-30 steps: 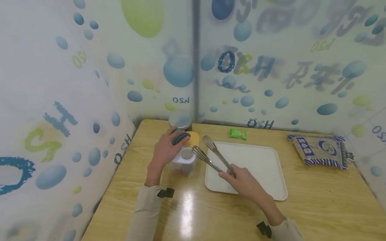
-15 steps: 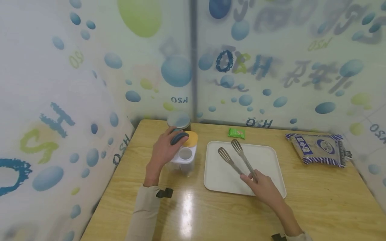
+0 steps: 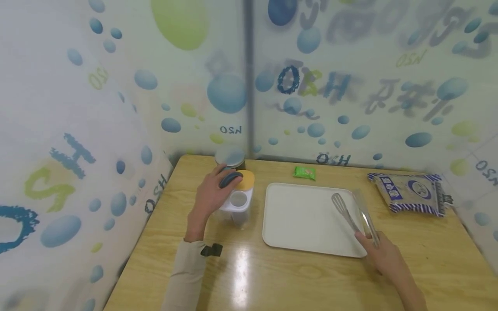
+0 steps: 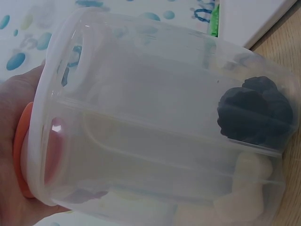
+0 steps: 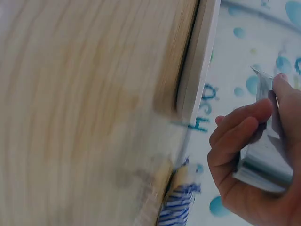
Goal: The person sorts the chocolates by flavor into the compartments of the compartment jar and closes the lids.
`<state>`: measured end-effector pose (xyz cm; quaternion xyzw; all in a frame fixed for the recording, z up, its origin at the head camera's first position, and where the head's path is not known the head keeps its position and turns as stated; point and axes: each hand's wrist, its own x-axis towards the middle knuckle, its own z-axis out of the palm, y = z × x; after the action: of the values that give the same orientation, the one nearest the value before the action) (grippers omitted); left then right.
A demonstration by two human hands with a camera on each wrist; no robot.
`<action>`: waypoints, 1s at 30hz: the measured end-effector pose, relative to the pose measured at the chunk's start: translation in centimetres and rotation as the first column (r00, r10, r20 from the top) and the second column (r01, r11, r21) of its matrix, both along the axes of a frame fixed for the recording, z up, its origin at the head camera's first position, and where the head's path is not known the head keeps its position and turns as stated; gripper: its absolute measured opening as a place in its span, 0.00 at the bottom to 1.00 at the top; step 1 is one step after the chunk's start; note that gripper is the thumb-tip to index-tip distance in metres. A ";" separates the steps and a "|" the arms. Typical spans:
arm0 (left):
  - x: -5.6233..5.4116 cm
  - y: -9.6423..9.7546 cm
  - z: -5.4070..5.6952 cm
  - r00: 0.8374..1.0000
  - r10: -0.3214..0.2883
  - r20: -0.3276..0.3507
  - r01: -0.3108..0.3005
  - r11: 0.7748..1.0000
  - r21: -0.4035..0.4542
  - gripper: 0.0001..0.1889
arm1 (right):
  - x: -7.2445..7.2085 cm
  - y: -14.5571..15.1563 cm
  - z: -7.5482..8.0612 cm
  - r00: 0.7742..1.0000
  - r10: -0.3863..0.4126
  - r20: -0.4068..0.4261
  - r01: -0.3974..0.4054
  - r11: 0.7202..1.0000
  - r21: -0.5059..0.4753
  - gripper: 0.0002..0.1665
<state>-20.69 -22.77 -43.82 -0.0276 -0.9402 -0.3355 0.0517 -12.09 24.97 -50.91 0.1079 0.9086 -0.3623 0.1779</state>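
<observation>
My left hand [image 3: 212, 192] rests over the clear storage box [image 4: 155, 99] and pinches a dark blue round cap [image 3: 230, 179] between thumb and fingers. One opening in the box's white top [image 3: 238, 199] is uncovered; a yellow cap [image 3: 246, 180] sits behind it. In the left wrist view an orange cap [image 4: 22, 150] lies under the palm. Inside the divided box are a dark crumpled lump [image 4: 256, 113] and pale chunks [image 4: 242, 193]. My right hand [image 3: 389, 257] grips slotted metal tongs [image 3: 344, 211], their arms apart, over the right edge of the white tray [image 3: 303, 220].
Behind the box stands a jar [image 3: 230, 158] with a silvery lid. A small green packet [image 3: 304, 172] lies beyond the tray. At the right is a blue-and-white bag [image 3: 408, 192] closed with a black clip [image 3: 447, 199]. Patterned walls border the wooden table [image 3: 295, 280].
My right hand has carried the tongs rightward, from beside the box across the tray to its right edge. My left hand has stayed on the box, still pinching the dark cap.
</observation>
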 end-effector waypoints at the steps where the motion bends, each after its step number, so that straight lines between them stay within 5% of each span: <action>1: 0.0 0.0 0.0 1.000 0.000 -0.002 0.000 1.000 -0.002 0.33 | 0.1 0.7 0.0 1.000 -0.014 0.001 0.014 1.000 -0.002 0.53; 8: -0.1 0.0 -0.1 1.000 -0.003 -0.030 0.003 1.000 0.000 0.33 | 0.8 4.7 -0.7 0.999 -0.014 -0.029 0.017 0.996 0.092 0.58; 19: 0.1 -0.3 -0.1 0.996 -0.042 -0.074 0.043 0.999 0.011 0.34 | 1.7 6.7 -1.4 0.998 -0.018 0.067 0.007 0.987 0.160 0.62; 30: 0.2 -0.2 -0.2 0.996 -0.043 -0.081 0.045 0.999 0.021 0.34 | 2.1 6.5 -1.6 0.997 0.007 0.071 -0.022 0.975 0.219 0.49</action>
<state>-20.52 -22.97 -43.98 -0.0614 -0.9327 -0.3458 0.0824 -10.03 31.52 -52.46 0.1329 0.9370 -0.2543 0.1992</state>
